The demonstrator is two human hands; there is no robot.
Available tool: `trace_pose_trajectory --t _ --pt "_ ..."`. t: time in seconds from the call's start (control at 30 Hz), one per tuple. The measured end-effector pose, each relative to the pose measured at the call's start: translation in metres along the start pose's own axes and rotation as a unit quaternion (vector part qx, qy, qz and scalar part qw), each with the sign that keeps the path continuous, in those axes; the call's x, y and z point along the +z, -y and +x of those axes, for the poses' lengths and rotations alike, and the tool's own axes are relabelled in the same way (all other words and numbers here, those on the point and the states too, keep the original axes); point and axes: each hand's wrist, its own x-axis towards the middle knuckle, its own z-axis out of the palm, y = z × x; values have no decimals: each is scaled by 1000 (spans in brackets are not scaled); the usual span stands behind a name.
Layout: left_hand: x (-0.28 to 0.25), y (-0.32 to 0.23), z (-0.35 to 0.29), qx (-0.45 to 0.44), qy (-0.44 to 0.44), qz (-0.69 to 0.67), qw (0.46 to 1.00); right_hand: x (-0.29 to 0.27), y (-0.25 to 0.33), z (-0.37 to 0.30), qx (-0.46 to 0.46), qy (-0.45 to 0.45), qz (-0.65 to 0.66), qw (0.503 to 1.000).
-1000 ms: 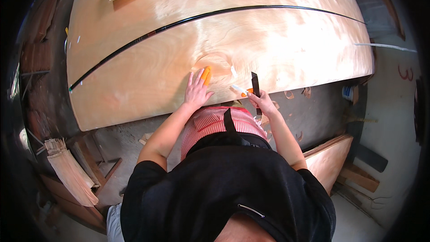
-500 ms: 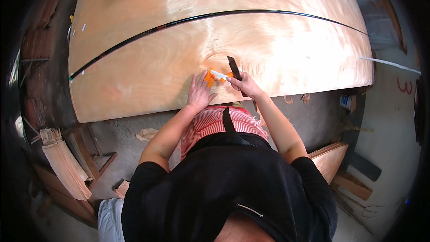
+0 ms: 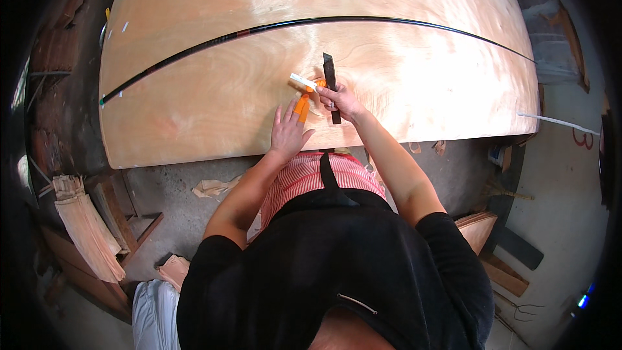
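My left hand (image 3: 289, 132) lies with fingers spread on a broad sheet of pale wood (image 3: 194, 116), near its close edge. Orange coverings (image 3: 301, 107) wrap some of its fingertips. My right hand (image 3: 341, 102), just to the right, is closed round a dark, flat knife (image 3: 330, 78) with a slanted tip pointing away from me. Pinched in the same hand, a short white strip (image 3: 302, 81) sticks out to the left, above my left fingertips. More orange shows at my right fingers. Beneath both hands, the wood has a rounded grain mark or patch, partly hidden.
A long thin black rod (image 3: 285, 24) lies bowed across the sheet beyond my hands. Folded veneer sheets (image 3: 84, 227) lean at the lower left. A stack of boards (image 3: 477, 230) and a dark flat piece (image 3: 520, 246) are at the right. Scraps lie on the floor.
My right hand has moved a little away from me, lifting the white strip off my left fingers. The knife has turned more upright in view. My left hand stays almost in place.
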Motion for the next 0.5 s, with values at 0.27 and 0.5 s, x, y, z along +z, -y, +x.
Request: trace_pose_trajectory --t 0.27,0.5 --pt "-6 1 1 -51 -21 -7 998 -17 -25 18 84 -62 -230 968" --pt "-21 12 -2 -82 -86 -58 991 -15 -25 19 85 -70 -239 965"
